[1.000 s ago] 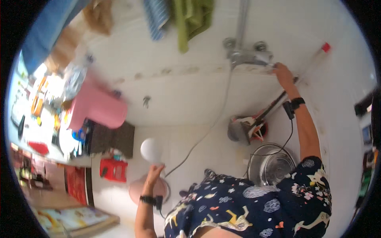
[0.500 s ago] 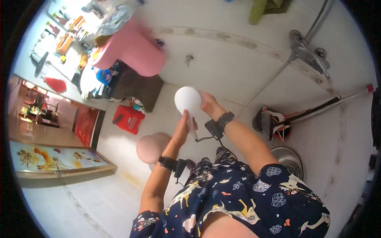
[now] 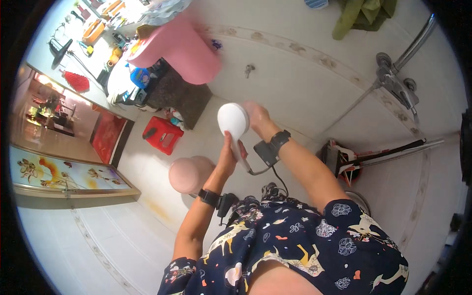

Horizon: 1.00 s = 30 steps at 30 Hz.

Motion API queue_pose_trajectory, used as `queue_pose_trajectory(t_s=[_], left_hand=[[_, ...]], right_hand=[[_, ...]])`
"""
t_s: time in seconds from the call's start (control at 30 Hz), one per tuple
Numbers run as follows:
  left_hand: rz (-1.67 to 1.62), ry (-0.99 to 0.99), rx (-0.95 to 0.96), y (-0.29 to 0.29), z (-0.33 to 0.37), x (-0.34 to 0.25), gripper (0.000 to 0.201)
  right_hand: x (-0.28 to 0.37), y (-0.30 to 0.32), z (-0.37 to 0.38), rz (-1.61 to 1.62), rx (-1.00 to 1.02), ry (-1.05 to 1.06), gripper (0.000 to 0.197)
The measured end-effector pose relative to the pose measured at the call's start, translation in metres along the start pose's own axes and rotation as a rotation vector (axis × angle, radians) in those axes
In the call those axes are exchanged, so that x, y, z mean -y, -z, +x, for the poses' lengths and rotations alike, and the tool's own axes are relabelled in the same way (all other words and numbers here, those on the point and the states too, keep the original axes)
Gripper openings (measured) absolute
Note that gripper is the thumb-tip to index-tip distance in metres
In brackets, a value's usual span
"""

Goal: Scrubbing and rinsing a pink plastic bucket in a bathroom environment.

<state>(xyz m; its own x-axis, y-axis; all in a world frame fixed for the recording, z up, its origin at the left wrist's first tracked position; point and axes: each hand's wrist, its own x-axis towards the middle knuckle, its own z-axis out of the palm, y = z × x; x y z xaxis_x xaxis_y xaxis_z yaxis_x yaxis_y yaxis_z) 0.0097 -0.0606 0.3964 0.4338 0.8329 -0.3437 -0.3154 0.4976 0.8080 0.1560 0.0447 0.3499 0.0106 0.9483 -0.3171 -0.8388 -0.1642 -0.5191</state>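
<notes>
A white shower head [image 3: 233, 121] is held up in front of me at mid-height. My left hand [image 3: 229, 156] is closed around its handle, thumb pointing up toward the head. From the handle's lower end a hose [image 3: 258, 172] curves off to the right. My right hand [image 3: 256, 118] is at the right side of the shower head, by its spray face. Its fingers are blurred and partly hidden by the rim, so their grip does not show. Both wrists carry black straps with small devices.
A pink round stool [image 3: 186, 176] stands on the floor left of my left arm, with a red plastic stool [image 3: 163, 135] beyond it. Far left is a cluttered counter with a pink container [image 3: 194, 54]. A wall mixer tap [image 3: 393, 83] and mops [image 3: 346, 158] are at right.
The shower head has turned slightly, so its rim shows more on the right. My right hand has shifted a little along that side. The whole view has also swung somewhat.
</notes>
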Motion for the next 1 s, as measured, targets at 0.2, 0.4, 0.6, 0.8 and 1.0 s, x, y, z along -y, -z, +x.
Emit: queue_pose_trajectory(t_s=[0.2,0.4,0.6,0.8,1.0], left_hand=[[-0.159,-0.123,-0.179,0.023,0.034,-0.014,0.064],[-0.130,-0.079,-0.173,0.006,0.065,-0.029,0.060],[0.003,-0.057,-0.060,-0.008,0.064,-0.004,0.060],[-0.367,0.037,-0.142,0.019,0.063,-0.015,0.071],[0.204,-0.131,-0.195,0.044,0.066,-0.048,0.057]], right_hand=[[0.018,-0.019,-0.068,-0.675,0.194,-0.336,0.051],[0.010,-0.005,-0.081,-1.233,0.437,0.001,0.065],[-0.021,0.027,-0.087,-1.372,0.200,0.348,0.070],[-0.011,0.016,-0.099,-1.410,0.131,0.388,0.059],[0.018,-0.014,-0.111,-1.558,-0.006,0.266,0.044]])
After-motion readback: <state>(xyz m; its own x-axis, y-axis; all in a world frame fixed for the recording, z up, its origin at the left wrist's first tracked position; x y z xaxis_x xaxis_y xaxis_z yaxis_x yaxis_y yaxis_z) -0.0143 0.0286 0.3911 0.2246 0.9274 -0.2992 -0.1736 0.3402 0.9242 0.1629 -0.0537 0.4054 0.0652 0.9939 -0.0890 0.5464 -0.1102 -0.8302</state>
